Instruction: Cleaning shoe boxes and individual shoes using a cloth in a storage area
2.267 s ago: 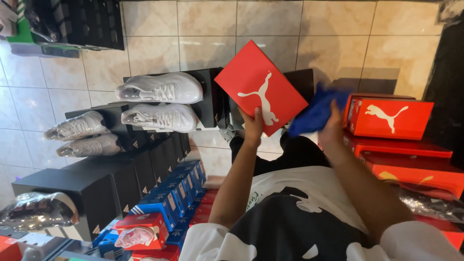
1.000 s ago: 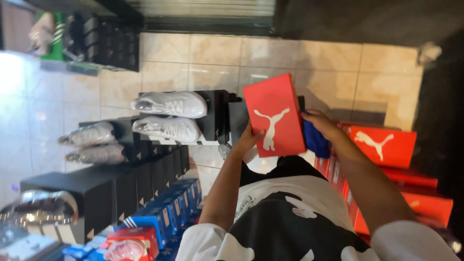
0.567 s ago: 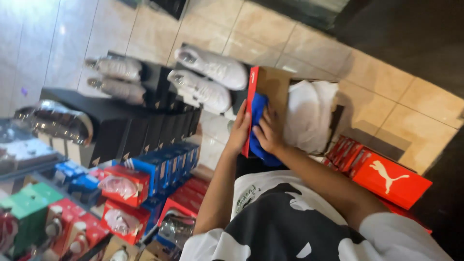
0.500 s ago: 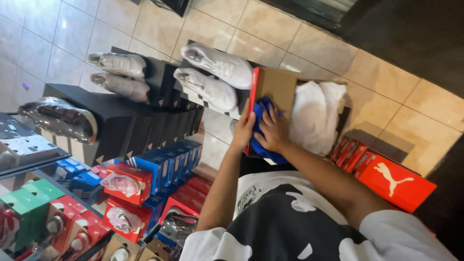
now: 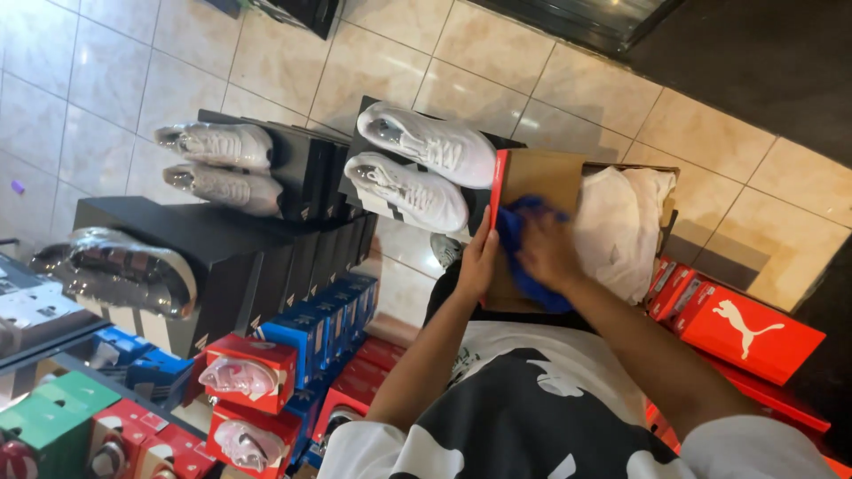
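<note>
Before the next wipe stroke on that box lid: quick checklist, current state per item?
1. Left hand steadies the red box lid at its edge: ok.
2. Right hand presses the blue cloth on the lid's brown inner face: ok.
3. Lid clear of the white shoes beside it: cannot tell, its red edge lies close to them.
4. White wrapping paper stays inside the open box: ok.
5. Inner face clean: cannot tell, partly covered.
</note>
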